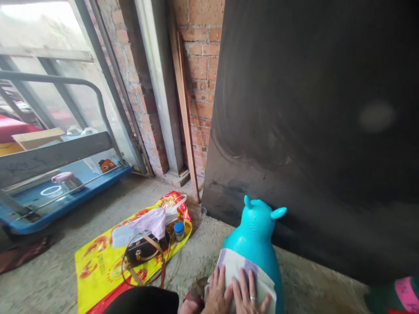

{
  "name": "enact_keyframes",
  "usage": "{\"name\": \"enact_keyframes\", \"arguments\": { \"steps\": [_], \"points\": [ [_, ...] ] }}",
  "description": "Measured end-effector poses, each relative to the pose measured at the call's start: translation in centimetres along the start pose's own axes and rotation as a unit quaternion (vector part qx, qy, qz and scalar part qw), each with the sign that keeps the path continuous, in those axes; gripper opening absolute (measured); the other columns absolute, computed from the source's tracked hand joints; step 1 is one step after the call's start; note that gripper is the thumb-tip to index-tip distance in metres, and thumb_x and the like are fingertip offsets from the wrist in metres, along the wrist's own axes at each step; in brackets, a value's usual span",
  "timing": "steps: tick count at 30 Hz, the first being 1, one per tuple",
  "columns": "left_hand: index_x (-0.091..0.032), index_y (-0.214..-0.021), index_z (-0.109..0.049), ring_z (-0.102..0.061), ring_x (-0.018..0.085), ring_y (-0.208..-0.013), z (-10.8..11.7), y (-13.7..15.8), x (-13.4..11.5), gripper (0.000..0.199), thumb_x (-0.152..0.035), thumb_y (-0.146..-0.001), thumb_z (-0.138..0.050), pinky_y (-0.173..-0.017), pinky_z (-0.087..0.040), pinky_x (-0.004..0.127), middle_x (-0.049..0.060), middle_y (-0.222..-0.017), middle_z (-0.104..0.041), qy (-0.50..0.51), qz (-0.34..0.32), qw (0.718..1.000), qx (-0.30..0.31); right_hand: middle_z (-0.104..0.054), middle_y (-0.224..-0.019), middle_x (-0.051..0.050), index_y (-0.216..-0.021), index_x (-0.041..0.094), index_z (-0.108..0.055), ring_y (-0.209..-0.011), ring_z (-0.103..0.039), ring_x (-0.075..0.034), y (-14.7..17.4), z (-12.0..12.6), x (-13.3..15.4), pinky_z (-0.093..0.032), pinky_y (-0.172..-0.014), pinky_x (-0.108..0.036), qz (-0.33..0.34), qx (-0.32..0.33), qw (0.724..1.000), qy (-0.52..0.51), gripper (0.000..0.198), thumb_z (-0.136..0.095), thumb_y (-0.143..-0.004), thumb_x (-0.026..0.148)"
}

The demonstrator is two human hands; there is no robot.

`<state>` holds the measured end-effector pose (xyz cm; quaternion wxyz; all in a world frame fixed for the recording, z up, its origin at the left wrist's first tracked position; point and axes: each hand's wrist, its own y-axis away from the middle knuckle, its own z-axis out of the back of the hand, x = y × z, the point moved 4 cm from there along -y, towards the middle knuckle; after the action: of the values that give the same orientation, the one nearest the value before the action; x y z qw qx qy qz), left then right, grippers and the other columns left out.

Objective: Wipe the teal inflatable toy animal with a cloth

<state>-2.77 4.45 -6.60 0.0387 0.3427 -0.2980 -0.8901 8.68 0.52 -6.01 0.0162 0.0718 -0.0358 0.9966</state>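
Note:
A turquoise inflatable animal toy (253, 235) with two small ears stands on the floor in front of me. Draped over its back is a whitish cloth (237, 259) with pale purple bands. Both hands lie flat on this cloth, side by side. My left hand (218, 292) has its fingers stretched out. My right hand (250, 294), with a ring on one finger, also has its fingers spread. The lower part of the toy is cut off by the frame's bottom edge.
A yellow plastic sheet (98, 270) on the concrete floor carries a dark handbag (142, 250), a blue-lidded jar (179, 231) and a pale cloth (153, 220). A blue platform trolley (108, 174) stands left. A large dark board (294, 109) leans behind the toy.

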Motion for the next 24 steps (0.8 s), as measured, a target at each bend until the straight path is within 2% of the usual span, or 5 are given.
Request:
{"name": "enact_keyframes", "arguments": {
  "steps": [5,11,17,21,24],
  "points": [
    [-0.025,-0.144,-0.036,-0.01,0.023,-0.147,2.1,-3.2,-2.5,0.062,-0.048,-0.086,-0.034,-0.12,-0.013,0.042,0.001,-0.158,-0.02,0.003,-0.031,1.0,-0.004,-0.011,-0.156,0.001,-0.14,0.034,-0.04,-0.143,0.003,-0.037,-5.5,2.9,0.2,0.005,-0.1,-0.08,0.063,0.065,0.996,-0.001,0.058,-0.046,-0.083,0.042],
    [-0.019,-0.142,-0.039,-0.011,0.019,-0.147,3.0,-4.9,-3.8,0.058,-0.043,-0.089,-0.029,-0.119,-0.011,0.032,0.004,-0.159,-0.018,-0.001,-0.038,0.999,0.0,-0.006,-0.157,0.001,-0.142,0.032,-0.036,-0.144,0.009,-0.033,-8.4,5.3,0.3,0.009,-0.105,-0.073,0.09,0.088,0.992,-0.011,0.061,-0.044,-0.083,0.044],
    [-0.014,-0.149,-0.015,-0.012,0.02,-0.147,0.6,0.6,-1.2,0.068,-0.046,-0.09,-0.023,-0.119,-0.016,0.036,0.006,-0.159,-0.015,0.008,0.02,0.999,-0.031,-0.014,-0.156,-0.002,-0.144,0.031,-0.033,-0.144,-0.006,-0.036,-2.6,3.7,-0.2,0.004,-0.106,-0.073,0.145,0.083,0.986,-0.014,0.063,-0.047,-0.084,0.041],
    [-0.008,-0.146,-0.026,-0.018,0.023,-0.146,-2.3,3.6,1.7,0.069,-0.044,-0.087,-0.031,-0.119,-0.018,0.037,0.011,-0.157,-0.02,-0.008,0.019,0.996,-0.082,-0.039,-0.145,-0.002,-0.132,0.037,-0.051,-0.135,-0.034,-0.036,2.5,0.7,-0.4,-0.008,-0.107,-0.073,0.112,-0.007,0.994,0.009,0.043,-0.04,-0.091,0.026],
    [-0.009,-0.145,-0.031,-0.023,0.026,-0.144,-3.2,3.7,2.5,0.069,-0.045,-0.086,-0.034,-0.117,-0.023,0.039,0.013,-0.156,-0.024,-0.027,0.028,0.994,-0.101,-0.044,-0.141,0.0,-0.127,0.039,-0.055,-0.132,-0.04,-0.034,3.2,-0.2,-0.4,-0.008,-0.107,-0.073,0.088,-0.033,0.996,0.005,0.043,-0.035,-0.093,0.022]
  ]
}}
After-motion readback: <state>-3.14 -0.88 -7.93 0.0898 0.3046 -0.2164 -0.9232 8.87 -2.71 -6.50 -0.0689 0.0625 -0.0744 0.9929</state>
